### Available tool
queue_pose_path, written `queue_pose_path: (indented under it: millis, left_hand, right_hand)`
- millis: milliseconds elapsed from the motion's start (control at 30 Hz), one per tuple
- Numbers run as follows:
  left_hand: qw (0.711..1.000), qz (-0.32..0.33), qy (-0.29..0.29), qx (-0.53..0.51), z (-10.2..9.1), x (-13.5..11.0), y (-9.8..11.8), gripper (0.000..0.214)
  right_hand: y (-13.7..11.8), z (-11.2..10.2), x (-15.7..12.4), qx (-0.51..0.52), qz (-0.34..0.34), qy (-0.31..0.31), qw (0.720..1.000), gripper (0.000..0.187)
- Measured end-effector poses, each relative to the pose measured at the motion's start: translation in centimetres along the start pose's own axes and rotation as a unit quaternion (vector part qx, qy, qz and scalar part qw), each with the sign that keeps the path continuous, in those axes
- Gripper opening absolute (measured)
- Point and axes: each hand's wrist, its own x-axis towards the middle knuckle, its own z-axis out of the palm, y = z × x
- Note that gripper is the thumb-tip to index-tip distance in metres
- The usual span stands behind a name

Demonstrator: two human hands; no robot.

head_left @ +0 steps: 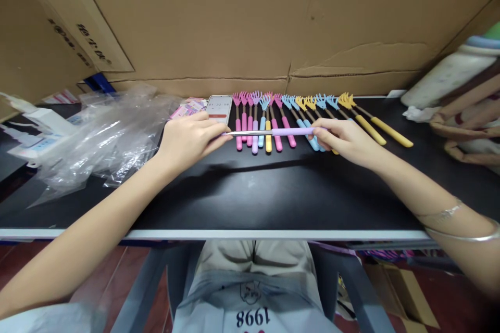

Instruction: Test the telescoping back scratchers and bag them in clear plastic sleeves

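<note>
I hold a telescopic back scratcher with a purple handle [291,131] level between both hands, above the black table [250,192]. My left hand [190,139] is closed around its metal end, and my right hand [340,138] pinches the purple handle end. Just behind it lies a row of several small back scratchers [273,119] with claw heads and pink, purple, blue and yellow handles, laid side by side against the cardboard wall.
A phone [219,108] with a lit screen lies left of the row. Crumpled clear plastic bags [105,135] cover the left of the table. Cardboard sheets [250,21] stand behind. A white bottle [449,75] and a bag sit at right.
</note>
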Motion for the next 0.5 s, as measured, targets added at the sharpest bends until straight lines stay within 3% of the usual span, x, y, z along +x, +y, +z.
queue_pose_path:
  millis: [500]
  left_hand:
    - [0.998, 0.057, 0.007, 0.015, -0.16, 0.12, 0.74, 0.033]
  right_hand:
    - [0.74, 1.03, -0.23, 0.114, 0.013, -0.125, 0.985, 0.051]
